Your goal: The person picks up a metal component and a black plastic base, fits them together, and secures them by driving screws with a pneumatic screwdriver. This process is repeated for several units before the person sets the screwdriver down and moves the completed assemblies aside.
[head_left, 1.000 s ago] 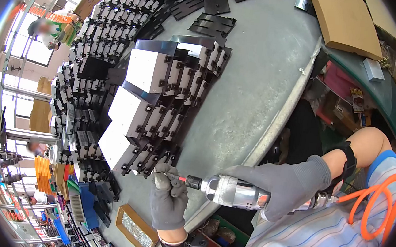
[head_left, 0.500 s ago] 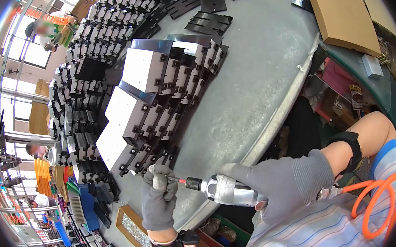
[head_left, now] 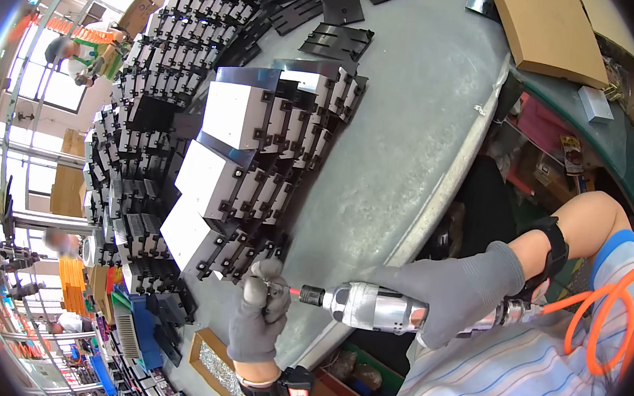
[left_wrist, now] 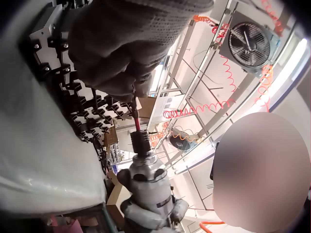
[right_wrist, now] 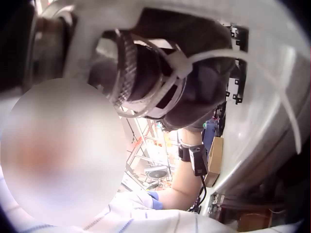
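My right hand, in a grey glove, grips a silver air screwdriver held level over the table's near edge. Its red bit points left into my gloved left hand, whose fingers pinch the bit's tip; a screw there is too small to see. The left wrist view shows the same pinch on the bit above the screwdriver's chuck. Just beyond my left hand stand rows of white panels with black brackets. The right wrist view shows mostly the tool's rear end and my left forearm.
Black bracket parts cover the grey table's left and far side. A small box of screws sits near my left wrist. An orange coiled air hose trails from the tool. Cardboard lies at the far right.
Both hands and the screwdriver have stayed close together near the table edge, shifting only slightly. The left fingers keep hold of the bit's tip.
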Demonstrator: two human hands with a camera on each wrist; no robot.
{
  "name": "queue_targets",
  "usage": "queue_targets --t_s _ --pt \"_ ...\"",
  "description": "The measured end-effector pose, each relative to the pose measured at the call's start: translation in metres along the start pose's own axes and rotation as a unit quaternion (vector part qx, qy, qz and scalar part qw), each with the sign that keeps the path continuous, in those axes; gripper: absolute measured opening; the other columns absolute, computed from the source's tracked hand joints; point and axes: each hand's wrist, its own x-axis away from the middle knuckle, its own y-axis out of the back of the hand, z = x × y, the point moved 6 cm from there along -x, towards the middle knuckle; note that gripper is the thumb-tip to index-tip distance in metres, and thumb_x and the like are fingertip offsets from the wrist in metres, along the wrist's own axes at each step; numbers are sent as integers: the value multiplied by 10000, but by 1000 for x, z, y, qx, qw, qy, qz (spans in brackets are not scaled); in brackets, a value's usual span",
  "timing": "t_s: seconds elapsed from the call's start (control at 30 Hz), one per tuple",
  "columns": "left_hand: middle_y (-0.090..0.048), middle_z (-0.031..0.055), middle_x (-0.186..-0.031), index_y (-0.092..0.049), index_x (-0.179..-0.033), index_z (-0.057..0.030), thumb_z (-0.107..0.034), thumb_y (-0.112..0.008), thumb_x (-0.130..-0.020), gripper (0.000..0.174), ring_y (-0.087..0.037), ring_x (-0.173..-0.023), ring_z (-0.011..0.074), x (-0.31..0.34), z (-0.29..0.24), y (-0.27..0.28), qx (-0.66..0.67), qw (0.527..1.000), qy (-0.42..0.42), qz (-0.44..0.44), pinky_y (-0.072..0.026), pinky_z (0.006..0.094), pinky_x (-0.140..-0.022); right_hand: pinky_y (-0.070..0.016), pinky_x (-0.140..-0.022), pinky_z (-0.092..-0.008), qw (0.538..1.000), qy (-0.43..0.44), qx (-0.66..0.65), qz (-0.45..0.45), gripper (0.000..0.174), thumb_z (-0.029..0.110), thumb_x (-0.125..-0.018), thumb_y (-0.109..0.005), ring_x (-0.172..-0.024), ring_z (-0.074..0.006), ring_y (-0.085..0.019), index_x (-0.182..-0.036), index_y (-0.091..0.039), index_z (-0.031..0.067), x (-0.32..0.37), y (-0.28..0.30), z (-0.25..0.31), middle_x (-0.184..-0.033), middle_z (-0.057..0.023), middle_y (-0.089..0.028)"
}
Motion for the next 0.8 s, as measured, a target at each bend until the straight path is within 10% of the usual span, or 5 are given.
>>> queue_targets --t_s 0.2,0.3,0.47,0.57,0.8 --pt "-499 12 -685 -521 -1151 24 -358 -485 -913 451 -377 -513 25 25 -30 -28 -599 747 -281 -66 -256 152 -420 -468 -648 -309 993 86 -65 -53 745 92 -603 -586 -724 -161 -542 -1290 -315 -3 -3 12 19 -882 -102 -518" --pt "-483 1 -601 -537 -1126 37 -305 -447 -928 405 -347 -443 17 33 -54 -27 -195 974 -77 -92 -225 151 -376 -497 -531 -289 987 119 -97 -54 644 66 -632 -558 -581 -147 -566 -1229 -338 -32 -5 15 40 -823 -110 -520" --pt "-309 -84 -534 -534 -1142 52 -234 -374 -965 372 -217 -419 -13 17 -152 -49 -593 689 -404 -105 -139 162 -379 -495 -513 -277 967 146 -186 -92 599 72 -618 -562 -575 -139 -551 -1177 -375 -38 -12 19 51 -780 -77 -490" --pt "-390 -56 -534 -554 -1138 49 -183 -405 -939 339 -310 -459 29 -24 -174 -32 -414 865 -228 -166 -246 186 -434 -494 -537 -279 972 127 -161 -115 605 81 -608 -573 -592 -150 -549 -1170 -387 -41 -13 21 55 -788 -87 -498" --pt "-608 183 -1038 -582 -1136 -66 -251 -415 -915 333 -577 -943 329 -75 -164 -24 -783 562 -186 -191 -435 397 -855 -470 -582 -294 971 121 -139 -153 617 121 -600 -594 -641 -158 -535 -1160 -398 -49 -15 20 53 -790 -90 -517"
